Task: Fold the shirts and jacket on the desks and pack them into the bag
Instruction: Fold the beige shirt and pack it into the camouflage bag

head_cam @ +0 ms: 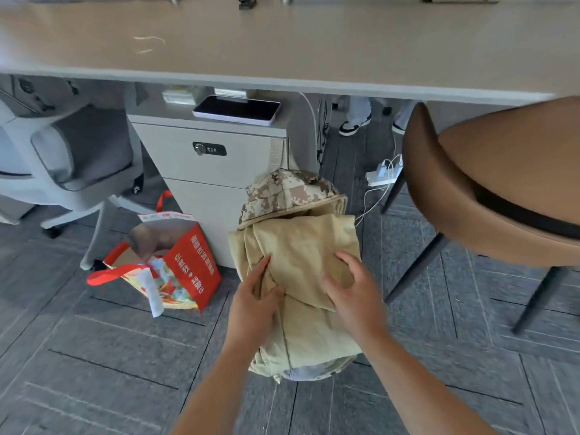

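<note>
A long beige table (282, 42) spans the room above everything else, with a brown padded chair (502, 183) at the right and a grey-and-white office chair (78, 152) at the left. Under the table stands a white drawer cabinet (204, 171) with a combination lock. On the grey floor before it, a folded khaki cloth jacket (307, 246) lies over a camouflage fabric bag (282, 189), its far end at the bag's open zipped mouth. A red printed shopping bag (191, 262) slumps nearby. The left hand (254, 304) pinches a jacket fold; the right hand (353, 293) has its fingers (346, 257) curled, clutching the jacket. A dark tablet (237, 109) rests on the cabinet.
</note>
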